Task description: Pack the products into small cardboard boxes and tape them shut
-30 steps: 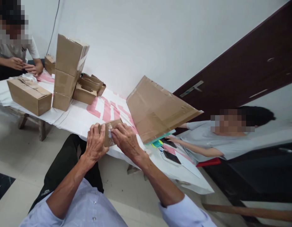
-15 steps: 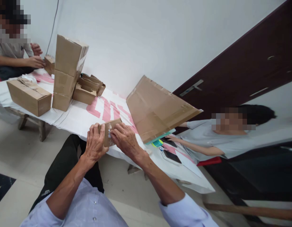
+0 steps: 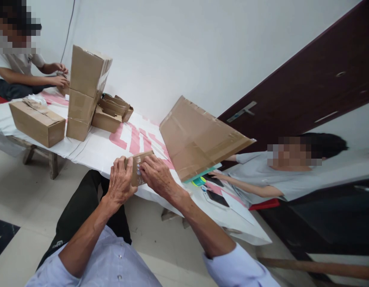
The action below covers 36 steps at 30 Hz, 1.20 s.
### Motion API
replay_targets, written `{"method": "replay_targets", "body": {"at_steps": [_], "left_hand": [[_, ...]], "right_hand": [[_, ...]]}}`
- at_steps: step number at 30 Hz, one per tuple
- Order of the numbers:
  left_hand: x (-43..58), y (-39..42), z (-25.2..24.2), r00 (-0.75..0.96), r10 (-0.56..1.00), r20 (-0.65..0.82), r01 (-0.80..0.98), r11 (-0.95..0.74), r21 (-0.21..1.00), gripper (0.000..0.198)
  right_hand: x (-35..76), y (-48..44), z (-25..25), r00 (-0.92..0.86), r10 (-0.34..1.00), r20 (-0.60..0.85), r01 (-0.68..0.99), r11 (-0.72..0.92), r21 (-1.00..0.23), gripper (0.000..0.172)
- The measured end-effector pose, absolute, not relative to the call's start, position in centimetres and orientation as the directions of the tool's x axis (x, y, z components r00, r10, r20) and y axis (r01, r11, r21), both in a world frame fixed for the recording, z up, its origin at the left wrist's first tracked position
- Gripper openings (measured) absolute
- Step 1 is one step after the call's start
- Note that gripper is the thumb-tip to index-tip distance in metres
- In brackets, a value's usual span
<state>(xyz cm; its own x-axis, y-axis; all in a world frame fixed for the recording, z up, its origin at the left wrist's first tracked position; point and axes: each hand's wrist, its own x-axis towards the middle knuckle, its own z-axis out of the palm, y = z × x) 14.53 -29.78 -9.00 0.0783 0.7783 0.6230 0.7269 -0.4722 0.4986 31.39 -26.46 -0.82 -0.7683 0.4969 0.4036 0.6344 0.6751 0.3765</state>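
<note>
Between my hands is a small brown cardboard box (image 3: 137, 164), tilted over the table's near edge, with shiny tape-like patches on the side that faces me. My left hand (image 3: 121, 179) grips its left end, fingers bent over the top. From the right, my right hand (image 3: 158, 173) is closed on the other end, its fingertips pressed against the shiny patches. Both hands cover much of the box, so its full shape is hidden.
Tall stacked cartons (image 3: 83, 93), a long carton (image 3: 38, 121) and an open carton (image 3: 108, 117) stand on the cloth-covered table (image 3: 97, 153). A large cardboard sheet (image 3: 199, 139) leans up at right, near a phone (image 3: 217, 198). Two people sit at the table's ends.
My hands and the small box have hardly moved; the right fingertips shift slightly on its taped side. At far left, the other person's hands have moved right, onto a small carton.
</note>
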Motion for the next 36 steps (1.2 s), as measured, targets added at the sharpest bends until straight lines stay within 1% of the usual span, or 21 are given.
{"method": "replay_targets", "body": {"at_steps": [8,14,21,26,28,30,32,36], "left_hand": [[14.5,-29.7,-9.0,0.078,0.793,0.604,0.718,-0.465,0.518,0.1],[14.5,-29.8,-8.7,0.095,0.798,0.595,0.725,-0.465,0.508,0.096],[14.4,-29.6,-8.8,0.092,0.806,0.584,0.714,-0.463,0.525,0.1],[14.4,-29.6,-8.7,0.106,0.802,0.588,0.723,-0.468,0.508,0.097],[14.4,-29.5,-8.7,0.102,0.799,0.593,0.729,-0.465,0.502,0.096],[14.4,-29.5,-8.8,0.096,0.796,0.597,0.732,-0.463,0.5,0.096],[14.4,-29.5,-8.8,0.089,0.792,0.604,0.73,-0.465,0.502,0.096],[14.2,-29.4,-8.6,0.072,0.787,0.613,0.726,-0.462,0.509,0.099]], "right_hand": [[31.5,-26.0,-1.2,-0.752,0.508,0.421,0.654,0.654,0.379,0.026],[31.4,-25.9,-1.3,-0.762,0.511,0.398,0.646,0.643,0.412,0.028],[31.6,-25.9,-1.3,-0.777,0.497,0.388,0.629,0.65,0.427,0.025],[31.8,-26.2,-1.4,-0.772,0.503,0.389,0.634,0.658,0.406,0.023],[31.8,-26.4,-1.4,-0.764,0.507,0.399,0.641,0.67,0.376,0.022],[31.8,-26.8,-1.1,-0.753,0.509,0.418,0.646,0.693,0.32,0.023],[31.7,-27.2,-0.7,-0.742,0.502,0.443,0.637,0.735,0.232,0.023],[31.7,-27.8,0.7,-0.665,0.509,0.547,0.609,0.793,0.004,0.019]]}}
